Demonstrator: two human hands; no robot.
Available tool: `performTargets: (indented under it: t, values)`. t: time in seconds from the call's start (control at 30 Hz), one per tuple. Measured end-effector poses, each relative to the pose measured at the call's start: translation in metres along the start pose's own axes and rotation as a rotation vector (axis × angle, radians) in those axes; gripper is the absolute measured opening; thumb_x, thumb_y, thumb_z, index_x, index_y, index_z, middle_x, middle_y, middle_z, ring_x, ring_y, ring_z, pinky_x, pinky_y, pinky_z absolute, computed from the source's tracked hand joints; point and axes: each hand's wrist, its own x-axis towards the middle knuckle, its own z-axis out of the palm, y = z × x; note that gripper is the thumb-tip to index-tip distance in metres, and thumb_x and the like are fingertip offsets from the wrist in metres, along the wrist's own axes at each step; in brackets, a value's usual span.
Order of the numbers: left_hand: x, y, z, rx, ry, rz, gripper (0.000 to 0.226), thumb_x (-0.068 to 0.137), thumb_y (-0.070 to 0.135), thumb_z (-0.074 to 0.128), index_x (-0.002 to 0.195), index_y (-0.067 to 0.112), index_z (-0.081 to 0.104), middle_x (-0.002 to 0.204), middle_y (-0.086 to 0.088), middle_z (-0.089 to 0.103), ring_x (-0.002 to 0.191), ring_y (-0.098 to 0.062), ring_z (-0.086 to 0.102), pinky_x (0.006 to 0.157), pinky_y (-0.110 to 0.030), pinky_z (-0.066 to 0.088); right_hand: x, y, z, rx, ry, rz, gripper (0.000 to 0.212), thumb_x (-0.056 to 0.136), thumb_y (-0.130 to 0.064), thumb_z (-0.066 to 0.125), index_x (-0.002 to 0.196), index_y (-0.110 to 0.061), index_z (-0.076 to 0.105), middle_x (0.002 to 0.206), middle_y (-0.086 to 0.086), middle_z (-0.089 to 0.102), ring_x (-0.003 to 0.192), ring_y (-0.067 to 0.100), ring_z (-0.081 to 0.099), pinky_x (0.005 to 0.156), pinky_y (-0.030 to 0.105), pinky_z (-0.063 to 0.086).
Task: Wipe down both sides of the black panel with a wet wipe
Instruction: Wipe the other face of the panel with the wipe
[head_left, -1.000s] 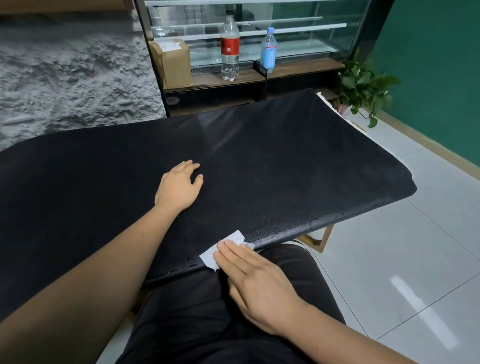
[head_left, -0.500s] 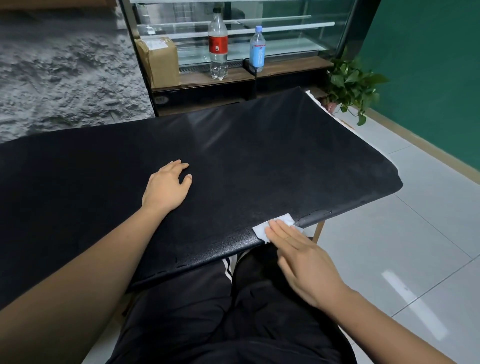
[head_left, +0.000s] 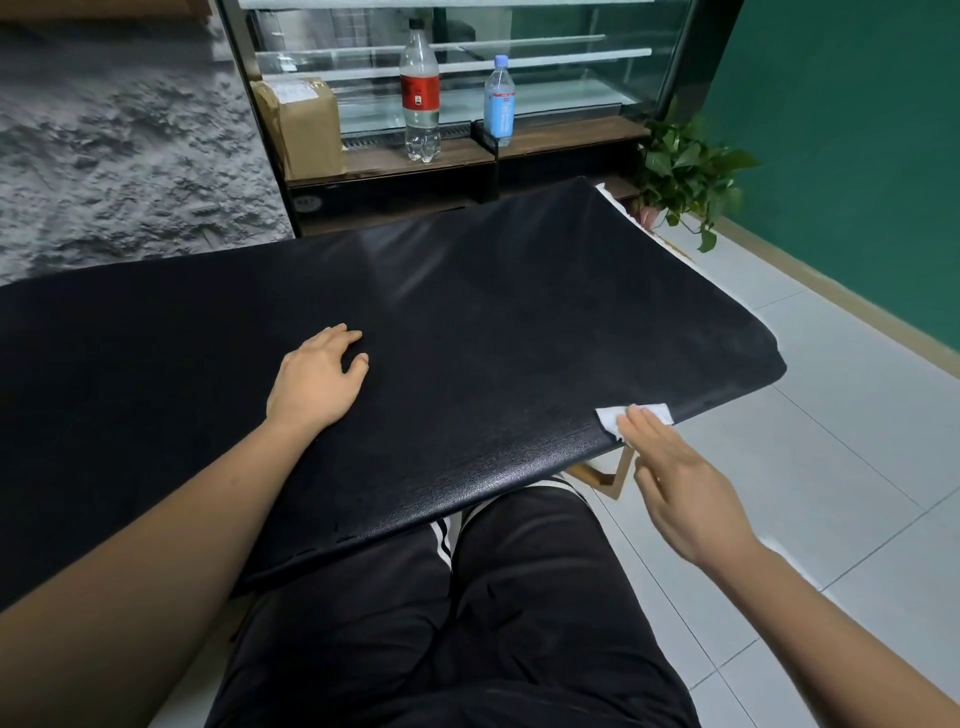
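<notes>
- While the left hand (head_left: 317, 379) rests palm-down on the middle of the black panel (head_left: 519, 338), fingers relaxed and gripping nothing, the right hand (head_left: 685, 483) presses a white wet wipe (head_left: 609, 417) against the panel's near edge with straight fingers (head_left: 644, 426); nothing is pinched or curled round.
- The panel lies flat across the seated person's lap, over black trousers (head_left: 493, 623) with white side stripes, and runs out of view to the left.
- Its near edge curves downward, and the wipe sits on that lip close to the right-hand corner; only a short stretch of edge remains between the wipe and the rounded corner.
- Beyond that corner and along the right side lies a pale tiled floor (head_left: 831, 467), giving the right arm open room; a wooden frame piece (head_left: 613, 473) shows just beneath the edge by the wipe.
- The far edge of the panel stands near a glass display case (head_left: 571, 62), whose wooden ledge carries a cardboard box (head_left: 306, 124), a red-labelled bottle (head_left: 420, 93) and a blue-labelled bottle (head_left: 500, 104).
- A potted plant (head_left: 680, 171) stands by the far right corner, against a green wall (head_left: 857, 130).
- A second ago the wipe was on the near edge directly above the lap; half a second ago it was farther right; it is now farther right again, near the corner.
- The left hand has kept its place on the panel throughout.
</notes>
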Motion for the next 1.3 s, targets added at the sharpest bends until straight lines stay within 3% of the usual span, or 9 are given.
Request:
performTargets:
  t: [0.07, 0.13, 0.33, 0.5, 0.6, 0.8, 0.93, 1.13, 1.3]
  values:
    - [0.0, 0.001, -0.001, -0.004, 0.003, 0.002, 0.049, 0.105, 0.047, 0.048, 0.15, 0.029, 0.054, 0.163, 0.005, 0.045, 0.154, -0.015, 0.034, 0.124, -0.044, 0.03, 0.004, 0.011, -0.001, -0.019, 0.013, 0.032, 0.064, 0.103, -0.016, 0.045, 0.159, -0.042, 0.03, 0.167, -0.028, 0.025, 0.151, -0.014, 0.012, 0.087, 0.027, 0.053]
    - [-0.001, 0.002, -0.002, -0.011, 0.002, 0.002, 0.049, 0.105, 0.047, 0.048, 0.15, 0.029, 0.055, 0.162, 0.004, 0.045, 0.154, -0.015, 0.034, 0.124, -0.044, 0.031, 0.008, 0.019, -0.002, -0.029, 0.021, 0.058, 0.065, 0.103, -0.016, 0.046, 0.158, -0.044, 0.028, 0.167, -0.026, 0.027, 0.153, -0.004, 0.026, 0.079, 0.027, 0.056]
    - [-0.002, 0.004, -0.004, -0.004, -0.005, -0.001, 0.049, 0.106, 0.046, 0.048, 0.151, 0.028, 0.054, 0.163, 0.003, 0.044, 0.154, -0.015, 0.034, 0.125, -0.044, 0.03, 0.015, 0.02, -0.003, -0.007, 0.067, 0.135, 0.053, 0.104, -0.016, 0.044, 0.152, -0.039, 0.036, 0.166, -0.017, 0.035, 0.141, 0.017, 0.051, 0.068, 0.029, 0.046]
    - [-0.001, 0.004, -0.003, 0.004, -0.006, 0.002, 0.049, 0.106, 0.046, 0.048, 0.152, 0.028, 0.053, 0.163, 0.003, 0.044, 0.154, -0.015, 0.033, 0.125, -0.043, 0.03, 0.016, -0.005, 0.001, -0.019, 0.074, 0.187, 0.04, 0.106, -0.02, 0.039, 0.144, -0.03, 0.043, 0.165, -0.008, 0.036, 0.142, 0.021, 0.05, 0.072, 0.032, 0.048]
    - [0.0, 0.003, -0.002, 0.001, -0.001, 0.004, 0.049, 0.106, 0.046, 0.048, 0.151, 0.028, 0.054, 0.163, 0.003, 0.044, 0.154, -0.015, 0.034, 0.125, -0.043, 0.03, 0.016, -0.022, 0.001, -0.021, 0.058, 0.157, 0.034, 0.105, -0.02, 0.04, 0.137, -0.028, 0.045, 0.161, -0.009, 0.038, 0.136, 0.022, 0.053, 0.066, 0.033, 0.047]
    - [0.0, 0.003, -0.001, 0.005, 0.0, 0.006, 0.049, 0.106, 0.046, 0.048, 0.151, 0.027, 0.054, 0.163, 0.003, 0.044, 0.154, -0.016, 0.034, 0.124, -0.043, 0.03, 0.012, -0.053, 0.008, -0.026, -0.001, 0.111, 0.044, 0.106, -0.029, 0.035, 0.149, -0.032, 0.04, 0.168, -0.012, 0.03, 0.156, 0.011, 0.026, 0.092, 0.035, 0.054]
    - [0.001, 0.002, 0.0, 0.002, 0.003, 0.005, 0.049, 0.105, 0.046, 0.048, 0.15, 0.028, 0.054, 0.163, 0.003, 0.045, 0.154, -0.016, 0.034, 0.125, -0.044, 0.03, 0.01, -0.077, 0.015, -0.02, -0.04, 0.043, 0.051, 0.108, -0.034, 0.036, 0.159, -0.032, 0.033, 0.171, -0.012, 0.025, 0.158, 0.007, 0.018, 0.115, 0.03, 0.041]
    - [0.002, 0.0, 0.002, 0.0, 0.005, 0.001, 0.05, 0.104, 0.047, 0.048, 0.15, 0.029, 0.054, 0.162, 0.004, 0.045, 0.154, -0.015, 0.034, 0.124, -0.044, 0.03, 0.006, -0.119, 0.026, 0.0, -0.005, -0.138, 0.051, 0.106, -0.027, 0.044, 0.157, -0.02, 0.043, 0.166, -0.004, 0.039, 0.157, 0.009, 0.025, 0.127, 0.03, 0.025]
    - [0.001, 0.0, 0.002, -0.003, 0.004, -0.001, 0.051, 0.104, 0.048, 0.047, 0.151, 0.029, 0.053, 0.162, 0.005, 0.045, 0.154, -0.014, 0.034, 0.124, -0.043, 0.03, 0.006, -0.154, 0.036, -0.033, 0.028, -0.265, 0.053, 0.104, -0.031, 0.041, 0.153, -0.013, 0.052, 0.16, 0.001, 0.048, 0.152, 0.014, 0.037, 0.127, 0.027, 0.023]
